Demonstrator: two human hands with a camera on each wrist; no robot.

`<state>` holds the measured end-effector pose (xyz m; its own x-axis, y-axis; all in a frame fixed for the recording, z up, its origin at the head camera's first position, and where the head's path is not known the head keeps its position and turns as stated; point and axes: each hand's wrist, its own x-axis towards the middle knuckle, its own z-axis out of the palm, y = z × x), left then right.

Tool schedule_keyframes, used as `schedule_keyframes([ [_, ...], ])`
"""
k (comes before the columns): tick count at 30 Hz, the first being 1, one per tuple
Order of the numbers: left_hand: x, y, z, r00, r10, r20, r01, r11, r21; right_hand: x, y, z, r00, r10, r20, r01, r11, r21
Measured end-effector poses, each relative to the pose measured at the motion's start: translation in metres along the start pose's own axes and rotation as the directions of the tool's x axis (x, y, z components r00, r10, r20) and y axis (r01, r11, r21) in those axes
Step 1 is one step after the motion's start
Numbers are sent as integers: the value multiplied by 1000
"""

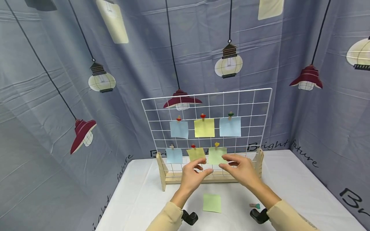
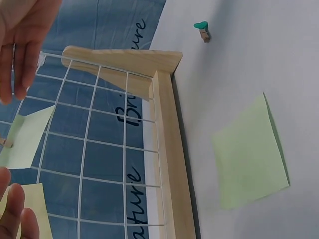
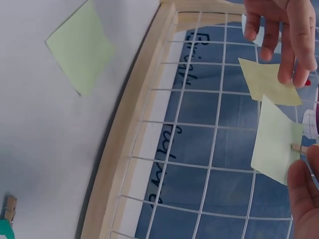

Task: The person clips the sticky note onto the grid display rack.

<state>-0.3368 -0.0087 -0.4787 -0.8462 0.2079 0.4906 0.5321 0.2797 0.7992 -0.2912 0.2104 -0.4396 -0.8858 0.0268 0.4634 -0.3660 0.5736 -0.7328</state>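
A white wire grid (image 1: 231, 106) stands upright in a wooden base (image 1: 199, 179). Sticky notes hang from it in two rows on small clothespins. At the right of the lower row is a light green note (image 1: 217, 156) under a yellow heart clothespin (image 1: 216, 144). My right hand (image 1: 242, 169), fingers extended and holding nothing, is at that note's right edge. My left hand (image 1: 192, 175) hovers before the neighbouring yellow note (image 1: 196, 154), overlapping its lower edge in the head view, its fingers loosely bent and empty.
On the white table (image 1: 138, 192) in front of the grid lies a loose green note (image 1: 212, 203). A clothespin with a teal heart (image 1: 255, 206) lies to its right, near my right wrist. Blue and yellow notes (image 1: 204, 128) make up the upper row. Printed curtains surround the table.
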Motion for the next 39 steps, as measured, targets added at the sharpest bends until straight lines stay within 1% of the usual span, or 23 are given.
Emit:
schedule_keyframes([
  [4, -4, 2, -5, 1000, 7, 19, -7, 1000, -1, -8, 3, -3, 1000, -17, 21, 18, 1000, -16],
  [10, -11, 0, -12, 998, 24, 50, -25, 999, 26, -18, 7, -6, 993, -56, 106, 61, 997, -42],
  [14, -16, 1, -18, 996, 16, 87, -20, 999, 47, -24, 9, -9, 986, -88, 139, 95, 994, -46],
  [18, -21, -1, -25, 991, -1, 134, -8, 997, 71, -31, 12, -12, 981, -102, 167, 113, 992, -63],
  [24, -30, -7, -36, 982, -27, 189, 9, 995, 97, -42, 22, -17, 975, -80, 208, 96, 993, -69],
  [29, -39, -15, -48, 978, -51, 200, 34, 995, 89, -53, 29, -27, 977, -51, 208, 71, 993, -92],
  [33, -44, -20, -57, 976, -48, 212, 24, 993, 117, -58, 33, -38, 979, -33, 201, 57, 992, -114],
  [36, -46, -23, -63, 974, -45, 222, 14, 990, 140, -62, 38, -43, 977, -16, 212, 42, 992, -118],
  [39, -49, -25, -66, 974, -39, 224, 3, 987, 158, -67, 43, -47, 976, -15, 218, 41, 992, -116],
])
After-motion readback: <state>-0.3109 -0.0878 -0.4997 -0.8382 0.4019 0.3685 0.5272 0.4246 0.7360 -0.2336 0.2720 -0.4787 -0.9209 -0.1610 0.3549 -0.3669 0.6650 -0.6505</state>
